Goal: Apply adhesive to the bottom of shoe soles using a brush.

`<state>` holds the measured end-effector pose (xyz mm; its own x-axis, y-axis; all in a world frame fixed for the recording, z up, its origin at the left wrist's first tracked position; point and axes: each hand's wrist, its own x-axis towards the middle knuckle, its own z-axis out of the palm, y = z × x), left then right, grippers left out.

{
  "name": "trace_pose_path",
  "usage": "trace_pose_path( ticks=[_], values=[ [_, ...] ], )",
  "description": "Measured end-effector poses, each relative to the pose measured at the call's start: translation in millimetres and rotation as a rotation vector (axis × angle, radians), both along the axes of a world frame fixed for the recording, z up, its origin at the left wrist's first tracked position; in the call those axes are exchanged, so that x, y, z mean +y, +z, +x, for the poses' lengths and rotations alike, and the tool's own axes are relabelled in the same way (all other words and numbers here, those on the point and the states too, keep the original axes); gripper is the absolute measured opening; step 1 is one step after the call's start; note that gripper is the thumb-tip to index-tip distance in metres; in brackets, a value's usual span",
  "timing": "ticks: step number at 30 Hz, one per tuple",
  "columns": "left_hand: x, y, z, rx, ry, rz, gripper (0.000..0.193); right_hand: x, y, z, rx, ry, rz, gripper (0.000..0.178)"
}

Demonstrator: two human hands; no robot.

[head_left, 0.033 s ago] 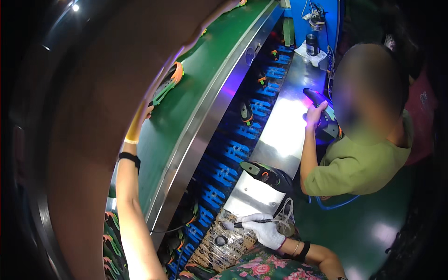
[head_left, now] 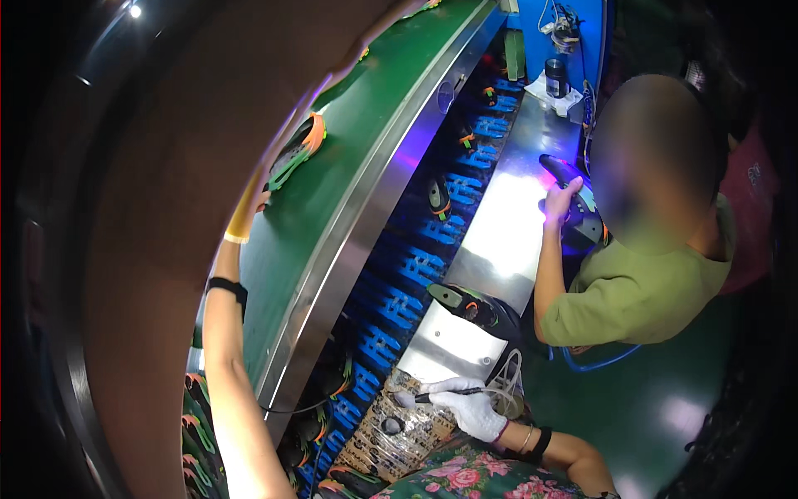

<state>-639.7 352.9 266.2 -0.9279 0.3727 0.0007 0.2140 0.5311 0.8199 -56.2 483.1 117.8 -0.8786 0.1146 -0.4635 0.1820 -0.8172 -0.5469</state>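
My left arm reaches over the green belt to a dark shoe [head_left: 304, 150] with orange and green trim. The curled fingertips of my left hand [head_left: 263, 200] are at the shoe's lower end; a dark curved shape hides the rest of the hand. In a white glove, my right hand [head_left: 471, 411] is closed around a black-handled brush [head_left: 423, 398]. Its pale tip is over the stained, film-covered work surface [head_left: 378, 437], close to a small dark round spot [head_left: 392, 426]. Thin whitish tubing [head_left: 509, 378] loops beside the glove.
Blue racks [head_left: 405, 305] carrying several shoe parts [head_left: 439, 200] run along the metal-edged green belt [head_left: 349, 125]. A dark shoe [head_left: 465, 306] lies beyond a white sheet [head_left: 453, 345]. At right, a co-worker [head_left: 640, 291] holds a shoe [head_left: 573, 204]. A dark jar [head_left: 555, 79] stands farther back.
My left forearm and wrist have shifted very slightly. The brush in my right hand shows no clear movement.
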Motion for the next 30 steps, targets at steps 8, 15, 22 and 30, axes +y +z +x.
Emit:
trace_pose_path(
  ticks=[8, 15, 22, 30],
  values=[
    [-156, 57, 192, -0.018, 0.447, 0.349, 0.025, -26, 8, 22, 0.11, 0.069, 0.047, 0.017],
    [-257, 64, 339, 0.15, 0.411, 0.564, 0.074, -40, 16, 29, 0.123, 0.019, 0.066, 0.017],
    [-267, -41, 490, 0.15, 0.577, 0.357, 0.055, -58, 47, 30, 0.205, 0.037, -0.03, 0.016],
    [-208, -133, 592, -0.859, 0.589, 1.11, 0.051, -103, 72, 35, 0.562, 0.266, 0.703, 0.032]
  ],
)
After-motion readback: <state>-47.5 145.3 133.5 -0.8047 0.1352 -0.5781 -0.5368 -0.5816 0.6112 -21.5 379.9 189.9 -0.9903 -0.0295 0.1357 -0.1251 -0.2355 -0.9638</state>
